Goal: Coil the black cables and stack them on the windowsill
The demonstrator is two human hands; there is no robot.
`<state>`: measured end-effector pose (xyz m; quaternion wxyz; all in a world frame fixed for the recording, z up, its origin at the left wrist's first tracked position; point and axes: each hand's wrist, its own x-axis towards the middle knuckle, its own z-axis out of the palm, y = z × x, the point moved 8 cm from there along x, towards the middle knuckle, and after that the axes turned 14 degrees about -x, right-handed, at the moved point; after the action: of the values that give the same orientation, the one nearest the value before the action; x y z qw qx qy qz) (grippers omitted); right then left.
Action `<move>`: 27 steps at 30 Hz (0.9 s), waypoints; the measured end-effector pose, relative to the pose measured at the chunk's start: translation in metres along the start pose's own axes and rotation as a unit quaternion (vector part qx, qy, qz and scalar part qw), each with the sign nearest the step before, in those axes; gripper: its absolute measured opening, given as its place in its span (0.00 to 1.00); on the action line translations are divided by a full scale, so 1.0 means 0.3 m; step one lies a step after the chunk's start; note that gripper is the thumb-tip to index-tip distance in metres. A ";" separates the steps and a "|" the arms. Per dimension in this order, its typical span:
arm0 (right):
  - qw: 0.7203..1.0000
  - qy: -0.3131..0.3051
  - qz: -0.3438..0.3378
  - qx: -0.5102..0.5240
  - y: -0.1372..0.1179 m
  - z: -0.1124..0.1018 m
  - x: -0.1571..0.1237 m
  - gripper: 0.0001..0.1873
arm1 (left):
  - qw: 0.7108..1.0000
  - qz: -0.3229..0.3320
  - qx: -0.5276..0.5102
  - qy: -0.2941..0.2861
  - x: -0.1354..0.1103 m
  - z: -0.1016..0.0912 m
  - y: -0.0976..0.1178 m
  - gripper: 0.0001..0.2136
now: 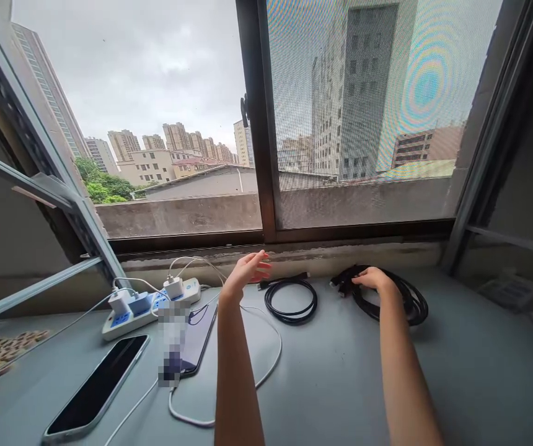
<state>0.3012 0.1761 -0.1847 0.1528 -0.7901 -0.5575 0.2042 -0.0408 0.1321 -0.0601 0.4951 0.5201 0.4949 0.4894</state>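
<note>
My left hand (246,274) is raised above the grey tabletop, its fingers apart and holding nothing. Just to its right lies a small coil of black cable (291,301), with connector ends at its upper side. My right hand (374,280) is at a larger, thicker coil of black cable (416,303), fingers closed around the part near its plug ends. The wrist and forearm cover some of that coil. Both coils rest on the table near the wall under the window.
A white power strip (108,331) with chargers and white cords stands at the left. A phone (99,387) lies in front of it, and another phone (201,341) lies beside my left forearm. A white cable (279,353) loops past that forearm. Metal shelf bars (29,291) flank the left side.
</note>
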 end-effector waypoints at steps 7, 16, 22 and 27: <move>0.997 0.000 0.022 0.076 -0.010 -0.022 -0.021 0.15 | 1.000 0.001 0.007 -0.005 -0.009 0.012 0.006 0.24; 0.990 -0.105 0.017 0.098 -0.044 0.037 -0.084 0.14 | 1.000 0.005 -0.001 -0.003 -0.018 0.013 0.014 0.25; 0.990 0.049 0.109 0.080 0.066 -0.090 -0.075 0.20 | 1.000 0.009 -0.004 -0.004 -0.011 0.001 0.022 0.25; 0.955 0.109 0.272 0.035 0.253 -0.117 -0.116 0.29 | 1.000 0.011 -0.018 -0.004 -0.006 -0.002 0.027 0.25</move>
<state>0.3702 0.1175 -0.1845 0.1785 -0.9235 -0.2936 0.1703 -0.0411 0.1302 -0.0521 0.5007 0.5183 0.4784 0.5017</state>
